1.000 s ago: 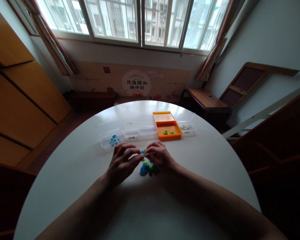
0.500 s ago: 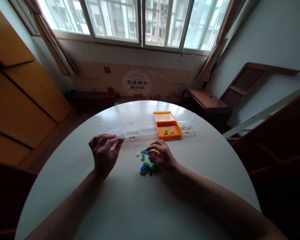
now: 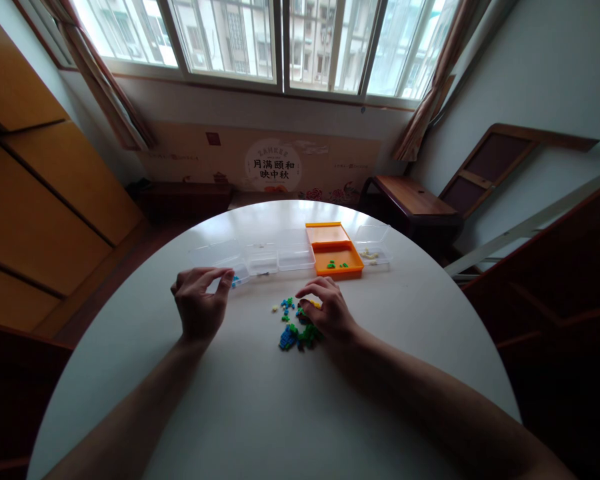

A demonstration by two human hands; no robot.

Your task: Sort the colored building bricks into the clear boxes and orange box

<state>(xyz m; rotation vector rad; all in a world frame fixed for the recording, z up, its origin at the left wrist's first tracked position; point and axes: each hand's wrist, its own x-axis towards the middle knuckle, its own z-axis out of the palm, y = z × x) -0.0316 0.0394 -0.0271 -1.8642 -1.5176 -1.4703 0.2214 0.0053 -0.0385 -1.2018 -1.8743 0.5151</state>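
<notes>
My left hand (image 3: 203, 300) is closed in a pinch at the near edge of a clear plastic box (image 3: 243, 275) on the left. A few small blue building bricks (image 3: 236, 280) show beside the fingertips; whether one is still between them is hidden. Over a loose pile of tiny bricks, my right hand (image 3: 330, 309) hovers with thumb and index finger curved and slightly apart. Green and blue bricks (image 3: 287, 304) lie to the left of its fingertips, and yellow ones (image 3: 316, 305) partly show behind them. Nearer me sit a blue brick cluster (image 3: 287, 338) and a dark green cluster (image 3: 309, 337).
An orange box (image 3: 339, 272) with its lid raised holds several green bricks. Right of it, a clear box contains cream pieces (image 3: 369, 254). More clear boxes (image 3: 296, 259) stand in the row to the left. All rest on a round white table (image 3: 240, 407).
My left hand has drawn back a little to the left, and the blue brick seen earlier at its fingertips no longer shows there. My right thumb and index finger have shifted slightly over the pile.
</notes>
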